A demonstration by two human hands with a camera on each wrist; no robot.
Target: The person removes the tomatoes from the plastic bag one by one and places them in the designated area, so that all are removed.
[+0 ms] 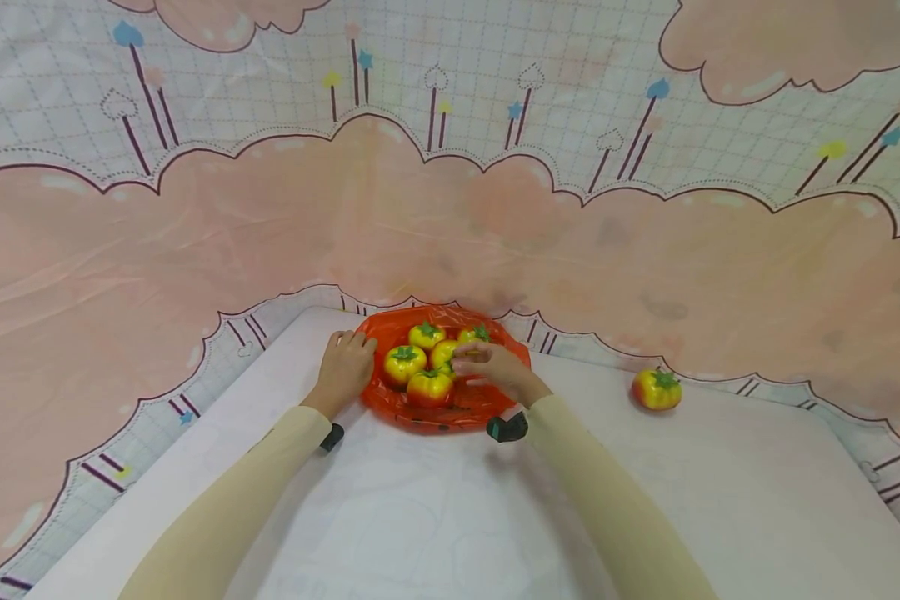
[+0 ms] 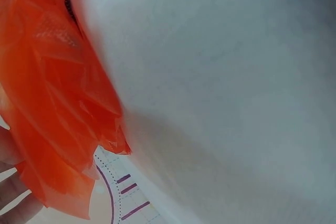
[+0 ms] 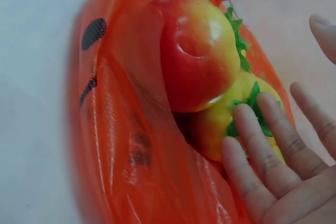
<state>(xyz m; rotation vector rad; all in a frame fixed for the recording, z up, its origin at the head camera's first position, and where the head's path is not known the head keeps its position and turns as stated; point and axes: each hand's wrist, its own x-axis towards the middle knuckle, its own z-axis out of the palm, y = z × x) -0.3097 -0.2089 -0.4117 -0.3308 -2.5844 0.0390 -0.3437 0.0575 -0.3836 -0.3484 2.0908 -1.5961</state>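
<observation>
An orange-red plastic bag (image 1: pixel 387 405) lies spread open on the table, with several glossy red-and-yellow, tomato-like fruits (image 1: pixel 429 390) grouped inside. My left hand (image 1: pixel 347 368) grips the bag's left edge; in the left wrist view its fingers (image 2: pixel 18 195) show at the side of the bunched film. Over the right part of the bag, my right hand (image 1: pixel 501 371) spreads its fingers with nothing held. Its fingertips overlap a yellow fruit with a green leafy top (image 3: pixel 215 135) in the right wrist view. A redder fruit (image 3: pixel 197 56) sits beside that one.
One more red-and-yellow fruit (image 1: pixel 656 392) stands by itself on the white table (image 1: pixel 420 517), to the right of the bag near the back edge. Behind the table hangs a pink-and-white patterned cloth (image 1: pixel 270 217).
</observation>
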